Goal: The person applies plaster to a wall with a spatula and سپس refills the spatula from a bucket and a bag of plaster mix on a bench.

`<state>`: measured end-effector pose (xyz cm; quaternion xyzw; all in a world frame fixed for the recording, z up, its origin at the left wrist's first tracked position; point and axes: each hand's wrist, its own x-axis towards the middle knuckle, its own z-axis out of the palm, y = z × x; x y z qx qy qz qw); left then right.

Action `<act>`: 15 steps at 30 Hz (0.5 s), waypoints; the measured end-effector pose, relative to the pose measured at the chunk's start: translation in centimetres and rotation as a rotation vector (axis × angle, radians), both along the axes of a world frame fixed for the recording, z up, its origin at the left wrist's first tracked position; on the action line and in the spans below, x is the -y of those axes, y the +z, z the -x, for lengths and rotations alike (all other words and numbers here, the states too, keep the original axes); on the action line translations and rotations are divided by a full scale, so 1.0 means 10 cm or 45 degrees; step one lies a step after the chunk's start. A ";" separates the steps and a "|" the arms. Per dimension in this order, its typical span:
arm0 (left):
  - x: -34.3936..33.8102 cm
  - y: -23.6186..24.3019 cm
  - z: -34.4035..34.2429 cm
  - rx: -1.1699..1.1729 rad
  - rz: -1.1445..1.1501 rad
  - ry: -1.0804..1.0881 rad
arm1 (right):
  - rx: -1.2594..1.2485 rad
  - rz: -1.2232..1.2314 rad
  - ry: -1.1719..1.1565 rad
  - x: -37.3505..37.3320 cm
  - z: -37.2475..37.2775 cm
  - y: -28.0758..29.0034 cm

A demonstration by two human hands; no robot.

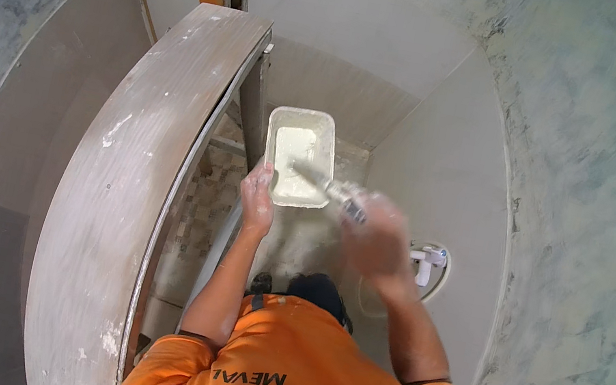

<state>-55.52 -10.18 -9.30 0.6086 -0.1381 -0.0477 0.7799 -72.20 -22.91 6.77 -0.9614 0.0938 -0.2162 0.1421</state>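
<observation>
My left hand (259, 196) grips the left side of a white rectangular tub (324, 133), holding it up in front of me. Wet, creamy off-white paste (293, 182) coats the tub's bottom. In my right hand (378, 238), the fingers are wrapped round the handle of a slim tool (337, 193) with a pale, blade-like end. That end reaches over the tub's lower right part, into or just above the paste; I cannot tell which. Motion blurs the right hand and the tool, so its exact kind is unclear. Pale smears mark both hands.
A long wood-grain panel (144, 139) with white splashes and a metal edge stands at my left. A white plumbing fitting (427, 263) juts from the grey lower wall (463, 154) at the right. Patchy plaster (595, 202) covers the right wall. Mosaic tiles (205, 203) show beyond the panel.
</observation>
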 end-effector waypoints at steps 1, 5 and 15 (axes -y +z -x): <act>-0.01 0.10 0.02 0.010 0.102 0.013 | 0.162 0.051 0.070 0.05 -0.01 0.11; -0.23 0.41 0.05 -0.020 0.224 0.019 | 0.075 0.067 0.059 -0.07 -0.18 0.34; -0.99 1.36 0.65 -0.040 0.115 0.220 | 0.010 -0.238 0.518 -0.19 -0.23 1.23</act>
